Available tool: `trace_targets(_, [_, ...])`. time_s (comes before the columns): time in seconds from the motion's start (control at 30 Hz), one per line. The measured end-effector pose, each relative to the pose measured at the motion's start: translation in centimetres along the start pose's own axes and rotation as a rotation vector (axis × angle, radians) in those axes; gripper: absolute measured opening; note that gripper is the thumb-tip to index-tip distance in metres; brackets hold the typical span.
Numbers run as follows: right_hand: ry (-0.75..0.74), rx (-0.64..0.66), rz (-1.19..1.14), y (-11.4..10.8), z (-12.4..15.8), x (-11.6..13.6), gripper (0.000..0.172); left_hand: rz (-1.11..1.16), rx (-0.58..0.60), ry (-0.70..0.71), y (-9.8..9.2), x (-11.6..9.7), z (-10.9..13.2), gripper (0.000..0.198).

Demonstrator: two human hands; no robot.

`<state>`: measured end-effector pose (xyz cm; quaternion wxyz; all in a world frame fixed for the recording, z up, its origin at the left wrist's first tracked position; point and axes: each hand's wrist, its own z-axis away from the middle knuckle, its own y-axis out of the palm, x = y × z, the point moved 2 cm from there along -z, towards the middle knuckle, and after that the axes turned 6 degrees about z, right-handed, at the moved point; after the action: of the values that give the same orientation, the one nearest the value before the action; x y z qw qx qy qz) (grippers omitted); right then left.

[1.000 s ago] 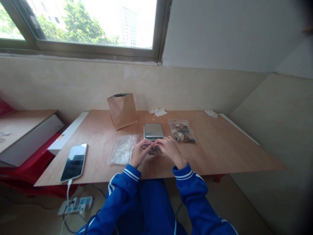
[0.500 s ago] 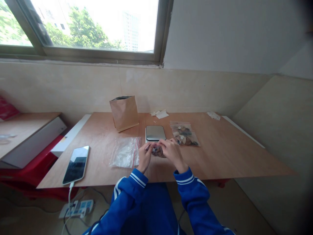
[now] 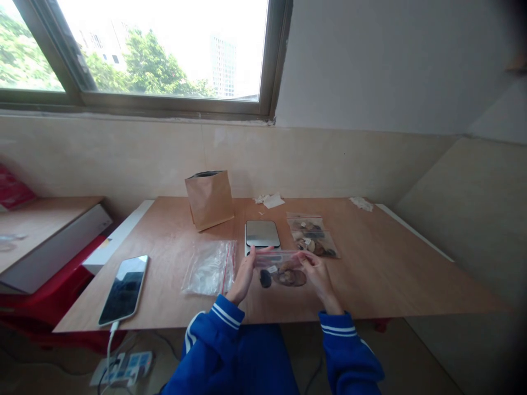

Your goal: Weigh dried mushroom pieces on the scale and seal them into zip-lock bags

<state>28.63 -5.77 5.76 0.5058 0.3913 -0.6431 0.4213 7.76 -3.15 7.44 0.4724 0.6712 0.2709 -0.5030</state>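
Between my hands hangs a clear zip bag (image 3: 284,274) with brown slices, a dark piece and a small white packet in it. My left hand (image 3: 245,274) grips the bag's upper left corner, fingers along its top strip. At the upper right corner, my right hand (image 3: 317,272) pinches the seal. Just beyond the held bag sits a flat scale (image 3: 262,233) with a metal top, its front edge partly hidden. Right of the scale lie filled zip bags (image 3: 313,236) with similar contents. A pile of flat, clear zip bags (image 3: 208,267) lies left of my left hand.
A brown paper bag (image 3: 209,200) stands open at the back left. A phone (image 3: 124,289) with a white cable (image 3: 110,340) lies near the front left edge. White scraps (image 3: 273,201) and a crumpled tissue (image 3: 361,204) are by the wall.
My hands have moved apart, the right one outward, and the bunched zip bag now hangs spread between them. The whole view has shifted slightly.
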Motion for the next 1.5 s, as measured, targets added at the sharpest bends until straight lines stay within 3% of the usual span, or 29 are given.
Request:
trace_targets(0.07, [0.006,-0.068,0.064,-3.0,-1.1,-0.6,0.052,-0.054,-0.022,0.035,-0.8,-0.2,-0.3,0.067])
trace_targets(0.17, [0.047,-0.104,0.178,-8.1,-3.9,-1.4,0.059,-0.182,-0.156,0.148,-3.2,-1.3,-1.5,0.06])
trace_targets(0.3, [0.038,-0.073,0.39,-12.5,-7.5,-3.1,0.068,-0.502,-0.556,0.428,-6.7,-5.5,-4.0,0.047])
trace_targets(0.4, [0.013,-0.317,0.744,-12.9,-7.6,-4.5,0.071,-0.856,-0.805,0.637,-8.3,-10.1,-6.1,0.053])
trace_targets(0.5, [-0.072,-0.577,1.066,-10.7,-5.2,-6.0,0.069,-1.091,-0.961,0.648,-9.7,-14.4,-8.1,0.053])
trace_targets(0.63, [-0.146,-0.527,1.187,-5.8,-2.4,-7.8,0.066,-1.212,-1.078,0.58,-12.0,-17.7,-11.0,0.048])
trace_targets(0.8, [0.008,-0.438,1.28,-3.1,-3.2,-8.0,0.063,-1.277,-1.06,0.428,-13.7,-17.4,-12.7,0.034])
trace_targets(0.9, [0.049,-0.457,1.209,-2.7,-3.6,-6.4,0.061,-1.27,-1.057,0.515,-13.5,-16.4,-11.1,0.034])
trace_targets(1.0, [-0.189,-0.468,1.0,-0.5,-2.2,-2.6,0.056,-1.19,-0.967,0.629,-12.8,-15.0,-8.2,0.03])
trace_targets(1.1, [-0.504,-0.233,0.763,4.3,0.4,2.8,0.045,-1.136,-0.916,0.688,-11.5,-13.7,-4.8,0.029])
trace_targets(1.17, [-0.615,-0.015,0.706,8.2,1.9,6.0,0.044,-1.174,-0.822,0.589,-10.5,-12.8,-2.8,0.041])
trace_targets(1.23, [-0.722,0.148,0.687,11.8,3.1,8.2,0.048,-1.233,-0.633,0.453,-9.5,-12.0,-1.1,0.029])
trace_targets(1.27, [-0.762,0.19,0.697,13.4,3.5,8.8,0.05,-1.246,-0.558,0.411,-9.0,-11.6,-0.4,0.02])
trace_targets(1.33, [-0.798,0.234,0.746,15.7,4.1,9.0,0.05,-1.243,-0.524,0.372,-8.7,-11.1,0.8,0.015])
trace_targets(1.5, [-0.754,0.205,0.877,17.5,5.5,7.1,0.043,-1.19,-0.675,0.357,-9.3,-10.4,2.4,0.019])
